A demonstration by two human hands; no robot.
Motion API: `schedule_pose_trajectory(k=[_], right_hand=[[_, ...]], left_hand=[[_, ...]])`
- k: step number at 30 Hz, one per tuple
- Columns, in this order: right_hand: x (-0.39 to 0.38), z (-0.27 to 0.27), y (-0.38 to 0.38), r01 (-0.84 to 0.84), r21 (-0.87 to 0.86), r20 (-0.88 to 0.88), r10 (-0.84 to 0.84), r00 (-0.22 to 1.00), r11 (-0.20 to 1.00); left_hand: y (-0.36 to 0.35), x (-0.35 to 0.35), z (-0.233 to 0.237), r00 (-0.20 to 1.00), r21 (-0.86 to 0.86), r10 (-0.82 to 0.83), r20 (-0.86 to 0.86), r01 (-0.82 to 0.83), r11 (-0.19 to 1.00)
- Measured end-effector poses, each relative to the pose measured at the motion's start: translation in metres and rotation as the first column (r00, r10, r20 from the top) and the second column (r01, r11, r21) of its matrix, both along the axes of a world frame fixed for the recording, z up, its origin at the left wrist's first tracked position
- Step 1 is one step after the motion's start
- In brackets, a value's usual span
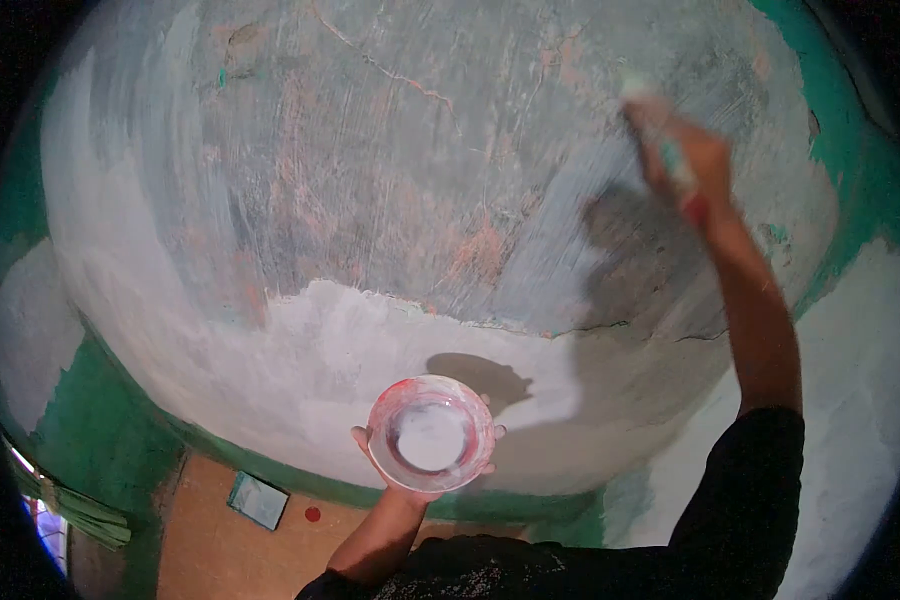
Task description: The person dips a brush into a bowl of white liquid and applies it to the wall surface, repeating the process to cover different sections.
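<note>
My left hand (406, 497) supports a bowl (382, 440) from below, with fingers curled up around both sides. White paint (432, 438) lies inside it, and red smears mark its rim. Raised at the upper right, my right hand (705, 160) is closed around a paintbrush (674, 162) with a greenish handle and red end. Motion blurs the brush's pale tip, which is at the wall. Before me the wall (390, 200) shows rough grey plaster with pinkish patches, a crack and pale brush streaks. Its lower part is a smoother white area (340, 340).
Green paint (100, 410) borders the wall at both sides and along its foot. On the brown floor (210, 540) are a small framed rectangular object (258, 500) and a red round spot (313, 515). A green curtain (85, 515) hangs by a window at lower left.
</note>
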State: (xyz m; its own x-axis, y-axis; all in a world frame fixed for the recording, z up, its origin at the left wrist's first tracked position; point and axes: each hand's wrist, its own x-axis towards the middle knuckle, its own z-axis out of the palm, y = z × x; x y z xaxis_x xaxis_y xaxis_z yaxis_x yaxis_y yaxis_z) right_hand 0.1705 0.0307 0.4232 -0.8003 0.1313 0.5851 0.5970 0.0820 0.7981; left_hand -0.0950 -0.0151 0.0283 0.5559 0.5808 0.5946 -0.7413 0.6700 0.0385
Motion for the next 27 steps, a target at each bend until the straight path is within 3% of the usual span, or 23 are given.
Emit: schedule_pose_trajectory(k=[1, 2, 3, 5, 7, 10, 11, 13, 14, 15, 16, 17, 18, 19, 22, 23, 25, 26, 27], right_hand=[[0.001, -0.035, 0.002, -0.019, -0.120, 0.054, 0.025, 0.998, 0.993], [0.001, -0.079, -0.002, 0.289, -0.116, 0.135, -0.273, 0.952, 0.950], [-0.011, -0.116, -0.011, 0.273, -0.156, 0.206, -0.240, 0.949, 0.949], [-0.003, -0.191, -0.016, 0.291, -0.535, 0.218, -0.203, 0.954, 0.793], [-0.016, -0.219, -0.027, 0.280, -0.646, 0.267, -0.134, 0.954, 0.710], [-0.018, -0.203, -0.030, 0.348, -0.758, 0.304, -0.174, 0.937, 0.551], [-0.018, -0.184, -0.031, 0.319, -0.824, 0.245, -0.213, 0.946, 0.468], [0.002, -0.135, -0.015, 0.138, -0.870, 0.038, -0.214, 0.976, 0.473], [0.005, -0.098, -0.014, 0.057, -0.819, -0.045, -0.163, 0.986, 0.571], [0.003, -0.067, -0.007, -0.131, -0.632, -0.148, 0.047, 0.988, 0.764], [0.005, -0.026, -0.002, -0.237, -0.551, -0.112, 0.210, 0.971, 0.800], [0.000, 0.002, -0.006, -0.127, -0.427, -0.264, 0.011, 0.964, 0.896], [-0.003, 0.030, -0.008, -0.156, -0.247, -0.291, 0.081, 0.953, 0.956], [-0.004, 0.052, -0.007, -0.171, -0.062, -0.306, 0.144, 0.941, 0.983], [0.015, 0.087, 0.007, -0.183, 0.226, -0.086, 0.207, 0.975, 0.957], [0.007, 0.063, 0.006, 0.022, 0.240, -0.213, 0.031, 0.977, 0.970], [-0.002, 0.008, 0.008, 0.060, -0.144, -0.113, -0.077, 0.991, 0.988], [-0.011, -0.027, 0.010, 0.138, -0.023, 0.101, -0.135, 0.986, 0.990], [-0.039, -0.063, -0.005, 0.532, -0.149, 0.140, -0.515, 0.846, 0.833]], left_hand=[[0.000, 0.001, 0.000, 1.000, 0.001, -0.005, 0.009, 0.005, 1.000], [-0.001, 0.001, -0.001, 1.000, -0.001, -0.004, 0.016, 0.004, 1.000], [-0.001, 0.000, -0.001, 1.000, -0.002, -0.004, 0.021, 0.004, 1.000], [0.002, 0.000, -0.002, 0.999, 0.006, -0.004, 0.036, 0.003, 1.000], [0.003, 0.001, -0.004, 0.999, 0.019, -0.007, 0.037, 0.006, 1.000], [0.003, 0.001, 0.001, 0.999, 0.029, 0.001, 0.038, -0.003, 1.000], [0.002, 0.001, 0.002, 0.999, 0.028, 0.003, 0.036, -0.004, 1.000], [0.003, 0.003, 0.002, 1.000, 0.021, 0.005, 0.030, -0.006, 1.000], [0.003, 0.004, 0.001, 1.000, 0.017, 0.005, 0.029, -0.006, 1.000], [0.003, 0.006, -0.001, 1.000, 0.014, 0.003, 0.030, -0.003, 1.000], [0.004, 0.008, -0.001, 1.000, 0.010, 0.000, 0.029, 0.000, 1.000], [0.005, 0.009, 0.000, 1.000, 0.008, -0.009, 0.015, 0.009, 1.000], [0.005, 0.012, 0.000, 1.000, 0.006, -0.011, 0.002, 0.011, 1.000], [0.004, 0.014, 0.000, 1.000, 0.000, -0.022, -0.012, 0.022, 1.000], [0.001, 0.022, 0.000, 0.999, -0.019, -0.053, -0.007, 0.053, 0.998], [0.001, 0.022, -0.001, 0.998, -0.013, -0.056, -0.001, 0.056, 0.998], [0.002, 0.022, -0.002, 0.998, -0.003, -0.062, 0.016, 0.062, 0.998], [0.001, 0.022, -0.001, 0.996, -0.005, -0.077, 0.036, 0.077, 0.997], [0.000, 0.021, 0.002, 0.994, -0.009, -0.094, 0.052, 0.095, 0.995]])
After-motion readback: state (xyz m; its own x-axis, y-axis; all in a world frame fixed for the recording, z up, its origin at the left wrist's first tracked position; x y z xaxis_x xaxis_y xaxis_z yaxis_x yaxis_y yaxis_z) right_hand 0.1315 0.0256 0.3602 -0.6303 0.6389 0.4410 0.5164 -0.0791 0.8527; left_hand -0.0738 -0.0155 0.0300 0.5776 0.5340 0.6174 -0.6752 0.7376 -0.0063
